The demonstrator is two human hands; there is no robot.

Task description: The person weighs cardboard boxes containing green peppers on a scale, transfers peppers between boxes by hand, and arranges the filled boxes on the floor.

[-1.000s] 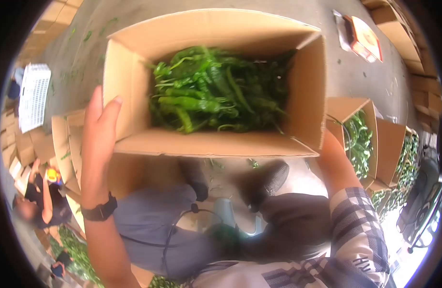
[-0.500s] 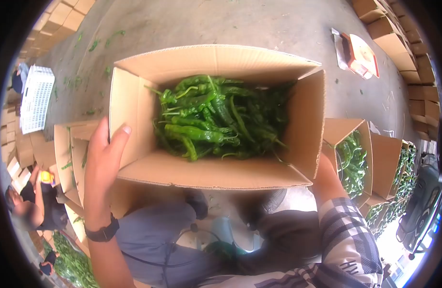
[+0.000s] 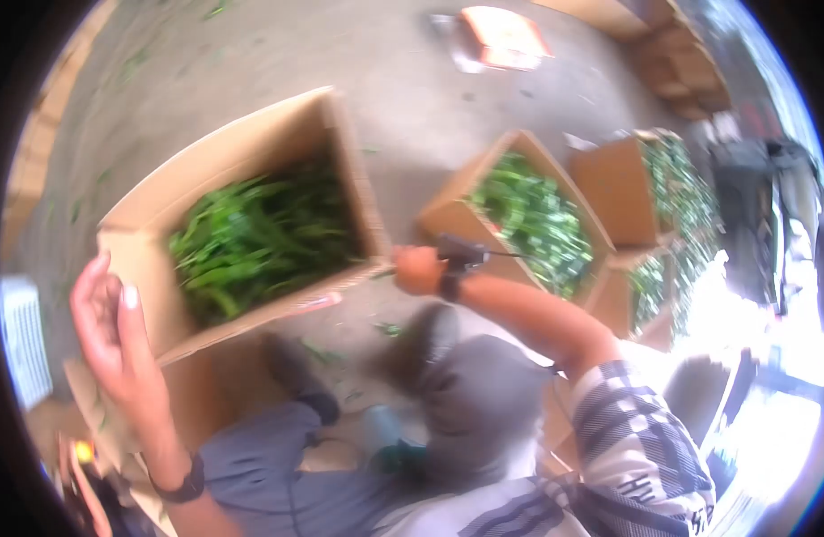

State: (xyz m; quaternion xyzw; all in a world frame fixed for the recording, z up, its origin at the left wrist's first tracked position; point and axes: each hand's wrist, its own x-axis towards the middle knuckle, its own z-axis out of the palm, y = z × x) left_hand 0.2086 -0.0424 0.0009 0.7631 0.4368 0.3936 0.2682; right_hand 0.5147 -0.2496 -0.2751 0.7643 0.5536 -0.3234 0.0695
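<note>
An open cardboard box (image 3: 242,170) with green peppers (image 3: 260,237) inside hangs tilted in front of me. My left hand (image 3: 112,331) is at its left wall, thumb over the inner side and fingers curled at the outer edge. At the box's lower right corner is my right hand (image 3: 416,270), its fingers hidden or blurred against the box. A dark device (image 3: 461,252) is strapped to that wrist.
More boxes of peppers (image 3: 533,224) stand at the right, beside a dark bag-like object (image 3: 752,224). An orange and white item (image 3: 506,38) lies on the floor ahead. At the left are a white crate (image 3: 23,340) and part of another person (image 3: 85,492).
The box has moved left in view and tilted, its right side higher. My right forearm now reaches across at the right. The view has swung right, blurring the surroundings.
</note>
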